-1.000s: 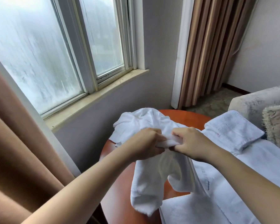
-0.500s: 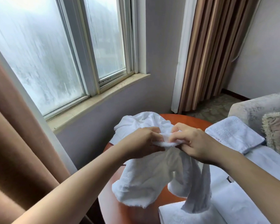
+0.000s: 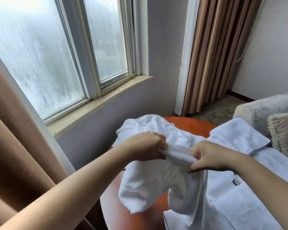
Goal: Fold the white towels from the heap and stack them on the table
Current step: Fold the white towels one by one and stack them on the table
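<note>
Left hand (image 3: 145,146) and right hand (image 3: 212,157) have slid apart since a moment ago. Each one holds tight to an end of the soft white towel (image 3: 148,185), which hangs above the round red-brown wooden table (image 3: 195,125). A heap of white towels (image 3: 148,124) lies at the table's far edge.

Round red-brown table (image 3: 189,125): towel heap (image 3: 140,127) far side, white linen (image 3: 239,205) right.

Two hands (left (image 3: 146,145), right (image 3: 211,157)), one held towel (image 3: 150,183), one round table (image 3: 189,125), one fringed cushion (image 3: 284,130)
</note>
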{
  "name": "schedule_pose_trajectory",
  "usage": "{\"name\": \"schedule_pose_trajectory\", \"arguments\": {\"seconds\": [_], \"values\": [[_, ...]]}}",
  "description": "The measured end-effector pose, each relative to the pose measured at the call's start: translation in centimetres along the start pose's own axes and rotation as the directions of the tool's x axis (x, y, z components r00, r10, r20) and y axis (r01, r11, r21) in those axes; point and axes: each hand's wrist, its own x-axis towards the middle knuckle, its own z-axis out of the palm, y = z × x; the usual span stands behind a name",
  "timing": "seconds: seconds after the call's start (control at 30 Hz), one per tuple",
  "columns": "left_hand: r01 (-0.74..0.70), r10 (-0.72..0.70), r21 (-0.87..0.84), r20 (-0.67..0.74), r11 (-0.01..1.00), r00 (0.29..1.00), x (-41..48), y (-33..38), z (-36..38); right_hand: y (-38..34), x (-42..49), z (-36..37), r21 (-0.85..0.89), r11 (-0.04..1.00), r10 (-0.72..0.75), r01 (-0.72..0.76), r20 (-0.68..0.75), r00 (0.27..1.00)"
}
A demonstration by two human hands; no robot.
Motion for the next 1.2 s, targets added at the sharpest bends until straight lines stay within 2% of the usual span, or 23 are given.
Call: {"name": "schedule_pose_trajectory", "arguments": {"seconds": [0.17, 0.27, 0.43, 0.5, 0.63, 0.77, 0.93, 1.03, 1.13, 1.2], "values": [[-0.01, 0.012, -0.054, 0.034, 0.998, 0.999, 0.4, 0.1, 0.7, 1.3, -0.7, -0.3, 0.191, 0.981, 0.003, 0.031, -0.178, 0.984], [0.003, -0.003, -0.084, -0.005, 0.996, 1.0, 0.7, 0.5, 0.8, 2.1, -0.8, -0.1, 0.18, 0.981, -0.023, 0.076, -0.281, 0.959], [0.029, -0.05, -0.247, -0.082, 0.969, 0.995, 0.3, 0.4, 1.4, 2.9, -1.1, -0.1, 0.249, 0.954, -0.029, 0.17, -0.484, 0.874], [0.096, -0.104, -0.256, -0.019, 0.962, 0.994, 0.0, 0.0, 2.1, 3.0, -1.2, -0.2, 0.231, 0.953, -0.036, 0.194, -0.552, 0.833], [0.24, -0.216, -0.11, 0.193, 0.965, 0.957, -1.4, -0.8, 3.5, 3.4, -2.0, -1.4, 0.191, 0.957, -0.028, 0.219, -0.688, 0.725], [0.274, -0.253, -0.07, 0.224, 0.959, 0.941, -2.1, -1.5, 4.3, 3.0, -2.0, -1.5, 0.106, 0.982, -0.058, 0.156, -0.619, 0.783], [0.233, -0.198, -0.143, 0.225, 0.962, 0.954, -2.3, -1.9, 4.9, 4.0, -1.7, -0.8, 0.169, 0.982, 0.032, 0.087, -0.597, 0.802], [0.178, -0.156, -0.123, 0.169, 0.976, 0.973, -2.9, -2.3, 5.0, 4.7, -1.9, -0.4, 0.126, 0.989, -0.002, 0.084, -0.545, 0.838], [0.05, -0.043, -0.08, 0.091, 0.996, 0.995, -3.1, -2.4, 4.9, 5.0, -1.6, 0.1, 0.065, 0.99, -0.072, 0.125, -0.531, 0.845], [0.05, -0.052, 0.019, 0.114, 0.999, 0.992, -3.0, -2.3, 4.9, 4.9, -1.2, 0.3, 0.047, 0.99, -0.084, 0.13, -0.538, 0.838]]}}
